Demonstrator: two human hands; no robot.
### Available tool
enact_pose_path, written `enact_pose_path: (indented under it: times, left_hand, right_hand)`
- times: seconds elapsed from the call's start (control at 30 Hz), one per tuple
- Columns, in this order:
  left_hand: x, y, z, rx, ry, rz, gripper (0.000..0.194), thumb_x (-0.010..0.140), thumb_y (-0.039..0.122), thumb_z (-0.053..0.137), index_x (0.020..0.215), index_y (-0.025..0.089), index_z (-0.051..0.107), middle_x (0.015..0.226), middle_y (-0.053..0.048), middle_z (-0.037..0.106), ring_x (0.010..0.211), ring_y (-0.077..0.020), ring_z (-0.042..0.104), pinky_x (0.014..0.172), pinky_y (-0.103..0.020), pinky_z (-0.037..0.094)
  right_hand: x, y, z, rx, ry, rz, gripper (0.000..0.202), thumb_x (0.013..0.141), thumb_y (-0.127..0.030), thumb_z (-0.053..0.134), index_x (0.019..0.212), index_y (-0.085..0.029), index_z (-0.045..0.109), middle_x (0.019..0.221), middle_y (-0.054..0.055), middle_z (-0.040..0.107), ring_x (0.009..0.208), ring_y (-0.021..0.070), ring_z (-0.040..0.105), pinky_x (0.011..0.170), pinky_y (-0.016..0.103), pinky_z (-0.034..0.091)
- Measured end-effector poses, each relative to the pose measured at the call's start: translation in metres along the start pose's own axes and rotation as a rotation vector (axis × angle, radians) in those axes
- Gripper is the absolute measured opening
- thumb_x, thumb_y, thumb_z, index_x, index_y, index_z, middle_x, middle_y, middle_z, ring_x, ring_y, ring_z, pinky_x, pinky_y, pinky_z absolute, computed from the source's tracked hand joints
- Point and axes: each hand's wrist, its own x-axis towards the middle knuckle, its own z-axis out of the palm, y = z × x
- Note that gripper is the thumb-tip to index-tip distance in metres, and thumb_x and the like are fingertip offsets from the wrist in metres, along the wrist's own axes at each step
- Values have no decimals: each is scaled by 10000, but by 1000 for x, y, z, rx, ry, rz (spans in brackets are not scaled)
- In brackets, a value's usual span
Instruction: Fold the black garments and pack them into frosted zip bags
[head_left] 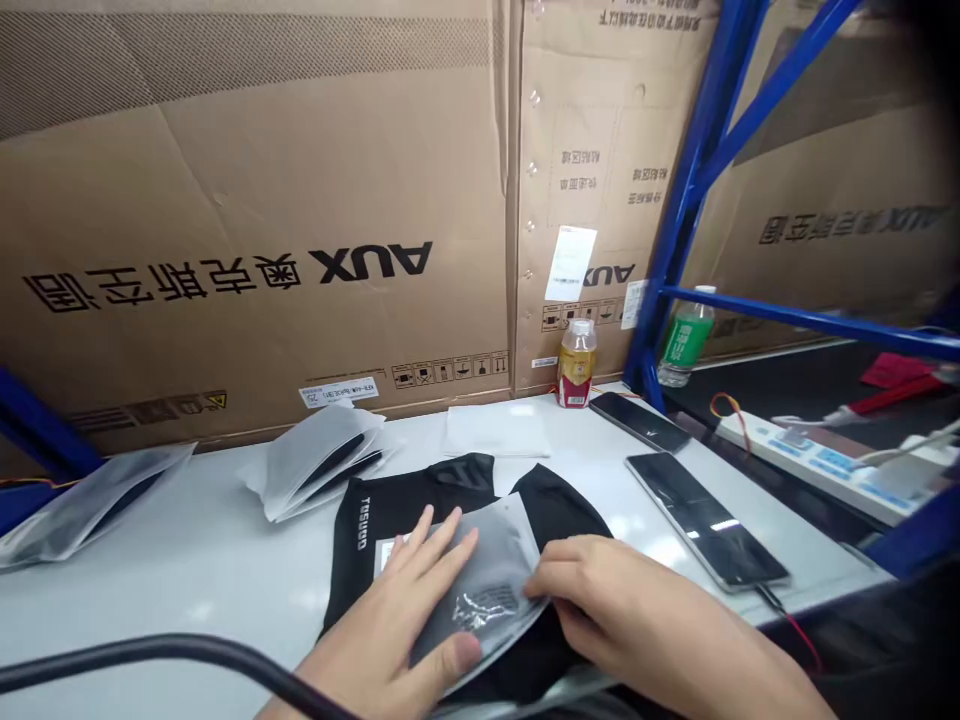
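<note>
A frosted plastic bag [499,545] lies on black fabric pieces [562,500] at the front of the table, one of them with white lettering at its left edge. My left hand [397,620] rests flat on the bag's left part, fingers stretched and spread, a white label partly showing beneath them. At the bag's right edge, my right hand [592,595] pinches the plastic between thumb and fingers. The bag's lower end is partly hidden by my hands. What lies inside it is hard to make out.
More frosted bags with dark contents [319,460] stand behind on the white table [210,580]. To the right are two phones [705,520], a bottle [577,365], a blue rack [675,210] and a power strip [825,465]. A black cable [180,648] crosses the front left. Large cartons [255,180] wall the back.
</note>
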Motion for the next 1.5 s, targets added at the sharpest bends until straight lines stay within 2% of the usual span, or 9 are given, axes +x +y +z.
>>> enact_pose_path:
  times: [0.2,0.43,0.53,0.7,0.9,1.07,1.17,1.3,1.5]
  left_hand:
    - [-5,11,6,80,172,61,796,1028,205,477,1722,369,124,1638,15,476,1423,-281,590,1152,-425,559]
    - [15,-67,-76,386,621,-180,617,1034,173,388,1641,278,415,1663,39,468,1477,-298,530,1298,-494,359]
    - [40,-123,-84,398,339,-376,565,1055,172,275,1575,105,485,1685,-63,429,1573,-359,352,1305,-559,267]
    - [53,-179,-51,328,38,-485,583,982,479,536,1409,101,656,1511,-204,617,1442,-450,535,1185,-587,453]
    - [53,-126,-45,294,217,-268,611,1070,538,425,1531,156,546,1611,-165,523,1523,-418,435,1257,-618,331]
    - [79,-75,-16,3,-114,117,385,1083,436,533,1416,309,679,1516,-58,637,1379,-294,615,1164,-443,499]
    - [84,-75,7,-22,-149,134,437,1062,437,588,1482,319,630,1577,-87,577,1445,-335,551,1192,-517,462]
    - [75,-82,20,-61,-162,111,470,1103,431,510,1565,347,531,1637,-59,510,1506,-323,475,1223,-533,414]
    - [70,-97,6,-16,-43,54,411,1110,416,466,1462,282,631,1490,-82,645,1377,-296,581,1152,-460,455]
  right_hand:
    - [5,-18,-10,9,255,-194,303,1009,-61,522,1206,-228,679,1000,30,756,859,186,700,759,300,537]
    - [7,-1,-13,-25,180,-50,396,1008,-120,583,1370,-270,633,1230,60,736,1072,224,706,945,363,566]
    - [9,19,-6,-81,76,25,321,993,-105,593,1254,-246,714,1121,56,758,1036,231,731,923,362,568]
    - [3,48,-5,-27,7,146,272,1022,-171,583,1228,-263,734,1126,46,770,1031,224,738,932,361,569]
    - [7,84,7,-168,171,412,385,1058,-415,565,1340,-174,671,1284,157,711,1214,332,665,1035,487,518]
    - [44,96,19,-202,147,504,242,982,-412,694,984,-172,725,955,123,744,900,304,732,770,383,528]
    - [55,86,7,-199,151,451,36,954,-221,697,945,-198,671,913,66,723,848,250,700,730,335,492]
    - [34,50,-4,-195,134,275,230,905,-19,621,1001,-228,633,1068,40,684,1028,236,629,891,352,479]
    - [4,20,-7,54,-118,51,61,1006,-304,712,962,-263,704,987,8,720,965,227,648,873,357,518]
